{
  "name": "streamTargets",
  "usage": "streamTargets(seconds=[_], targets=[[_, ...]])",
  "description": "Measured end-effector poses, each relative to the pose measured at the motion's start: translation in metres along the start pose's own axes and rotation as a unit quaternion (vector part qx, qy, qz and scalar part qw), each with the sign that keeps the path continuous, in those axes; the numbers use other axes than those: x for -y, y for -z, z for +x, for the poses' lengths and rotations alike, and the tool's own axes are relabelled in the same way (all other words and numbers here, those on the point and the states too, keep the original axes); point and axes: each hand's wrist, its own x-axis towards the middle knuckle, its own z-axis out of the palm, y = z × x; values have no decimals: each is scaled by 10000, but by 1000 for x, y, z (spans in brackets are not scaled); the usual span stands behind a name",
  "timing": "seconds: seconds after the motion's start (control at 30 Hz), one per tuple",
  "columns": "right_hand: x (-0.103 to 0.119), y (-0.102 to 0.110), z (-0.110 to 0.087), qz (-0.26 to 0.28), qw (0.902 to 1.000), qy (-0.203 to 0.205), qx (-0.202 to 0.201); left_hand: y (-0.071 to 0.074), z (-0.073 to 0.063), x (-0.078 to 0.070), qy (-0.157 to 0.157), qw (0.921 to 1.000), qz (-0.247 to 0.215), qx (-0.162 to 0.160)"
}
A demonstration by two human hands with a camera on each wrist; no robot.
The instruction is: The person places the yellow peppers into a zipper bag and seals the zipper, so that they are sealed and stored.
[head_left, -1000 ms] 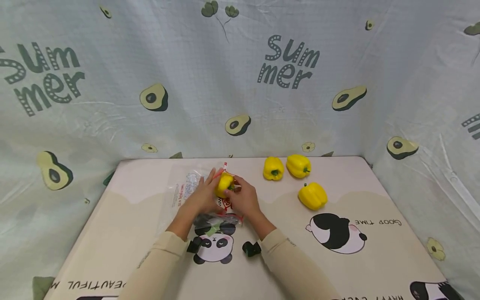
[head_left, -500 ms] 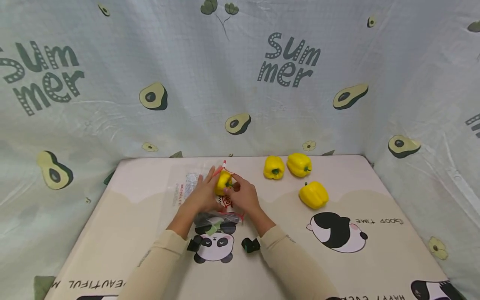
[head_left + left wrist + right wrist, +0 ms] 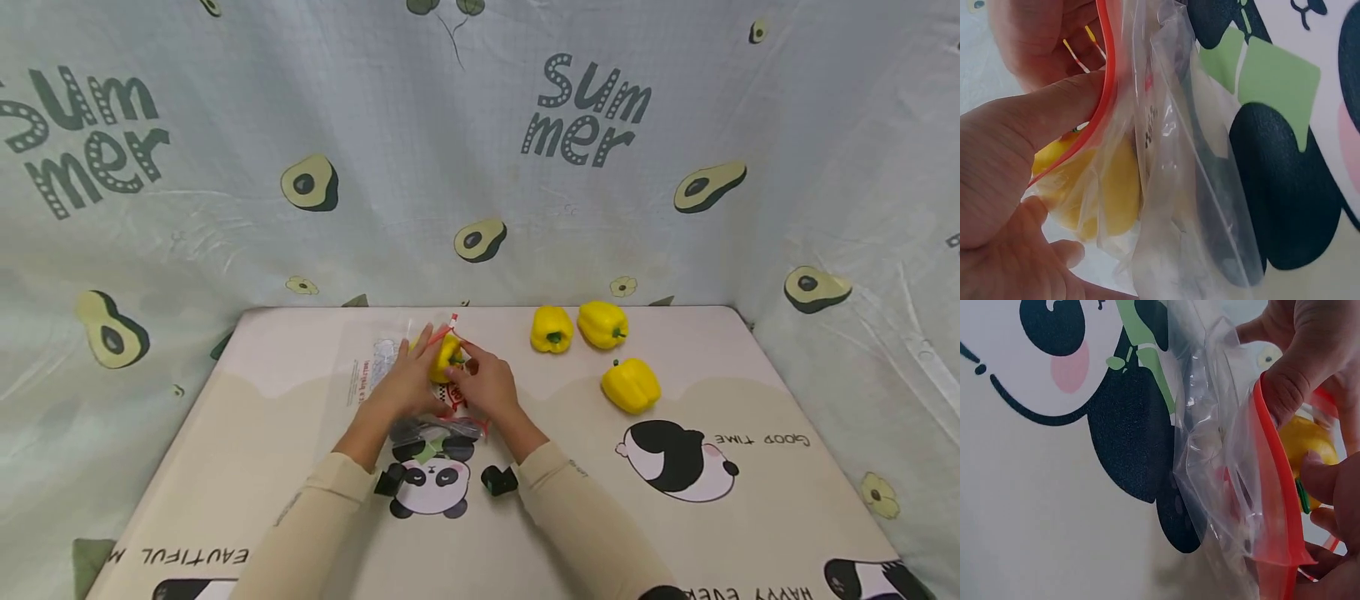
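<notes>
In the head view, a clear zip bag with red trim and printing lies left of centre. My left hand is at its mouth, fingers and thumb spread between the rims. From the left wrist, the left thumb reaches behind the red rim. My right hand grips a yellow bell pepper at its stem end, inside the bag's mouth. Yellow shows through the clear film in the left wrist view. The pepper's green stem faces the right fingers.
Three more yellow bell peppers lie at the back right: one pepper, a second pepper beside it, and a third pepper nearer. The table has panda prints. A printed curtain stands behind it.
The bell pepper has slid a little to the left, further behind the left hand's fingers, with the right hand following. The head view has tilted slightly; the three loose peppers stay put.
</notes>
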Motion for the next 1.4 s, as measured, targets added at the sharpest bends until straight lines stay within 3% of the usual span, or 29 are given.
streamTargets(seconds=[0.37, 0.7, 0.97, 1.17, 1.4], targets=[[5, -3, -1, -392, 9989, 239, -47, 2, -1, -4, -84, 10000, 2, -43], [9, -6, -6, -327, 9992, 130, -169, -2, -3, -6, -114, 9999, 10, -94], [13, -9, -6, -645, 9972, 211, -300, -1, -4, -9, -328, 9994, 4, -118], [5, -7, -11, 93, 9975, 203, -669, -4, -1, -10, -123, 9998, -66, -149], [-6, 13, -12, 966, 9877, 126, -1222, 0, -1, -13, 168, 9996, -70, -203]])
